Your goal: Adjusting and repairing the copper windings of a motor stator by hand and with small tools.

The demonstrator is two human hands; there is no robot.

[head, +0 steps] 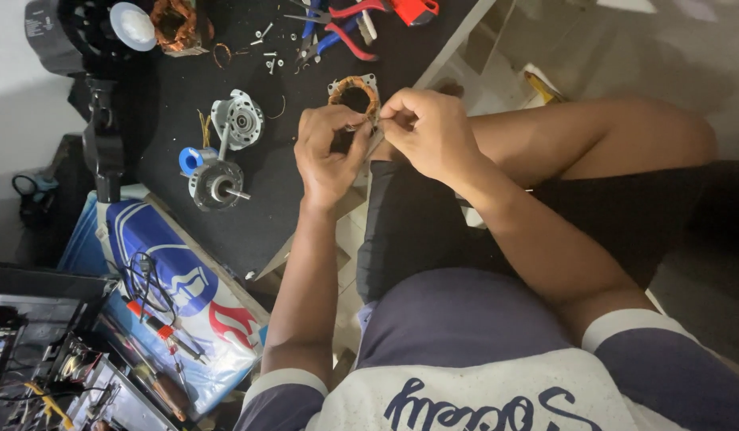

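Note:
Both my hands hold a motor stator (pixel 354 94), a square metal frame with a ring of copper winding, just above the edge of a black mat (pixel 249 215). My left hand (pixel 328 152) grips its near left side with the thumb against the frame. At the stator's right edge my right hand (pixel 429 132) pinches with fingertips; whatever it pinches is too small to make out. The lower half of the stator is hidden behind my fingers.
On the mat lie a silver motor end cover (pixel 240 118), a rotor with shaft (pixel 216 183), a blue tape roll (pixel 190 160), loose screws (pixel 267 49), red and blue pliers (pixel 341 28) and another copper coil (pixel 174 24). A black fan housing (pixel 62 36) stands far left. A blue-and-white bag (pixel 182 279) with test leads lies lower left.

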